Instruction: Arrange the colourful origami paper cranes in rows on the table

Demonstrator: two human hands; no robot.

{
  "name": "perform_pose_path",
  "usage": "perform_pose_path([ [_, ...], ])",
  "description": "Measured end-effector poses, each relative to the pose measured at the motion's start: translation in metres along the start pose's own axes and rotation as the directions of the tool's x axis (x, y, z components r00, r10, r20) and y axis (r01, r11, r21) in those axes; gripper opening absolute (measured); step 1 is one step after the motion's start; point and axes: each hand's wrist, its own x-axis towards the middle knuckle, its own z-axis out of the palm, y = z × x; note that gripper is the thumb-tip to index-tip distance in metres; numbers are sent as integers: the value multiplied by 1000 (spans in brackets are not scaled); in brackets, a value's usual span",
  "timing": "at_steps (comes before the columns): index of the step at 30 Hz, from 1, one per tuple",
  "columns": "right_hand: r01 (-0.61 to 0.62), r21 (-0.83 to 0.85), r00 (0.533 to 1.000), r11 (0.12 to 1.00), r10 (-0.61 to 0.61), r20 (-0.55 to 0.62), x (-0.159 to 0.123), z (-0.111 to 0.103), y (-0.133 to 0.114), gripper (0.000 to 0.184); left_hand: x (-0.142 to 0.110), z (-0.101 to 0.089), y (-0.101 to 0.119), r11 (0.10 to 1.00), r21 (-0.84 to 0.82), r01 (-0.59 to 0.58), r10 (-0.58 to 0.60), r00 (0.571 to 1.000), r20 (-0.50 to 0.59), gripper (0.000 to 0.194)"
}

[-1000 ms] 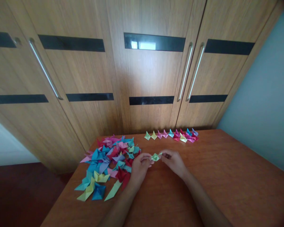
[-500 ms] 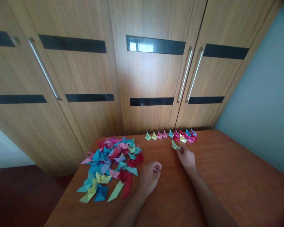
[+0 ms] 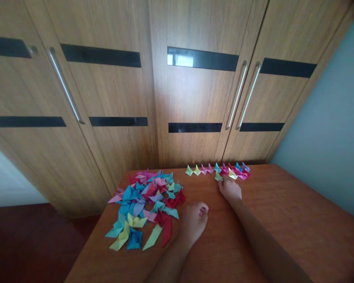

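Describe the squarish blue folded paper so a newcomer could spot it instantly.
On the reddish-brown table, find the paper pile at left. At its near edge, between a yellow piece and a pale green strip, sits the blue paper, squarish where those are elongated.

The table [image 3: 295,220] offers passage at right; the paper pile [image 3: 138,204] blocks left, wardrobe [image 3: 191,98] beyond.

No text, label, brand, number or sign can be read on the green folded paper [image 3: 218,177] at the right grip [image 3: 230,190] or the pile of folded papers [image 3: 135,239] beside the left grip [image 3: 194,221]. None is legible on the surface [image 3: 218,247] or the cupboard doors [image 3: 194,94] beyond.
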Motion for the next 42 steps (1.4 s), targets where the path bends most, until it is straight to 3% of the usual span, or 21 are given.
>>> perform_pose_path([
  [11,32,-43,999,999,-32,4,18,5,-6,33,0,0,0,999,34,-14,14,1000,3,21],
  [28,8,-37,1000,999,-7,31,19,5,-5,36,0,2,-2,998,59,-14,14,1000,6,21],
  [36,-56,88,997,995,60,-43,2,4,1,36,1,0,-1,999,51,-20,19,1000,18,22],
  [42,48,86,996,995,-41,-84,-26,10,1,35,0,-3,1,998,43,-36,36,999,9,22],
])
